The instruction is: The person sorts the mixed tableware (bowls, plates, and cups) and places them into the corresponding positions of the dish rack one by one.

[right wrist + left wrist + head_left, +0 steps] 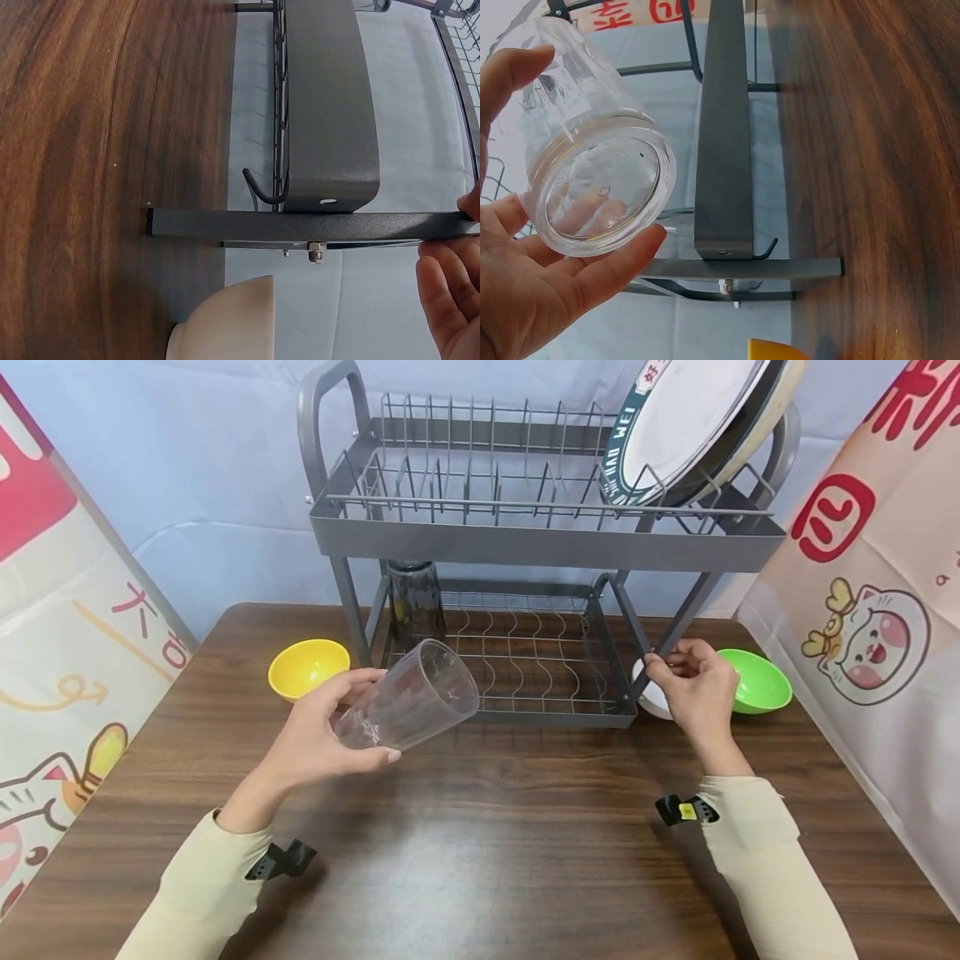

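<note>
– Brown wood fills the table (480,827), with pale blue cloth (210,485) behind it. Where is the cup (408,693) now?

– Up in the left hand (311,727), off the table, in front of the left end of the rack (551,547).

– How does that hand hold it?

– Fingers curl behind its side and the thumb lies along the near side, close to the base. How hard they squeeze, nobody can tell.

– And its long axis?

– Tilted, neither upright nor flat. The base sits by the palm; the mouth points away from it, to the right and upward. The left wrist view agrees, with the base turned toward that wrist.

– Which way is the lower tier (551,720) from the grip?

– Beyond the hand and to its right. A dark glass (417,606) stands at the tier's left end, behind the cup; wavy wires show to the right of it. Any move of the cup probably turns on that slant.

– Is the right hand (697,681) near?

– No, well apart: thumb and fingers pinch the right leg (300,223). The left is plainly nearer.
</note>
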The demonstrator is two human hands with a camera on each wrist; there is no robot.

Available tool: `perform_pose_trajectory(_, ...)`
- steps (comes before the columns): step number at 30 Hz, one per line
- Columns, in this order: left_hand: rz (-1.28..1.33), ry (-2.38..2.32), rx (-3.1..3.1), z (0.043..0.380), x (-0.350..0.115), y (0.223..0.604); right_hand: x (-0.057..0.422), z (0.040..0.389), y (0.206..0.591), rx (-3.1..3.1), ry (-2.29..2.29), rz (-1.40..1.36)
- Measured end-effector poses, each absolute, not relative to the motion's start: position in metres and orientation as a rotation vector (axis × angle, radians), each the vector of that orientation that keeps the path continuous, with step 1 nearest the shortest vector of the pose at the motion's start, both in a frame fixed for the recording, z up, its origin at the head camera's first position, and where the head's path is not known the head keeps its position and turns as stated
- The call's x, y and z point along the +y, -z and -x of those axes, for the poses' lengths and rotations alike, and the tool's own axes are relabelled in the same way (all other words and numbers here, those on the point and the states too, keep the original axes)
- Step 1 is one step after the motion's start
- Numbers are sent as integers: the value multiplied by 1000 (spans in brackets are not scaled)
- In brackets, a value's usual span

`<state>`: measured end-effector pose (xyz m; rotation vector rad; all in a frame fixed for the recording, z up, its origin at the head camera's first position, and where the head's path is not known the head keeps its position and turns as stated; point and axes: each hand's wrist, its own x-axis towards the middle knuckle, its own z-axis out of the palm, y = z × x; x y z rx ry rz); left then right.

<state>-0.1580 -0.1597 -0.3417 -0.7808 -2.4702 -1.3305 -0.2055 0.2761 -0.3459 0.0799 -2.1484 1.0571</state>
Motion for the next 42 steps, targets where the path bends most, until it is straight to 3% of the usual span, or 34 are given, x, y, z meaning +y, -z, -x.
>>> perform_pose_trajectory(25,791,1283,-2478,157,-154,345,277,204,347,-2180,-1054,-50)
perform_pose_trajectory(36,784,1258,-2493,158,-150,345,258,183,331,-2254,-1197,37)
perform_pose_trajectory(42,778,1267,-2485,161,-146,346,233,170,324,-2127,-991,-149)
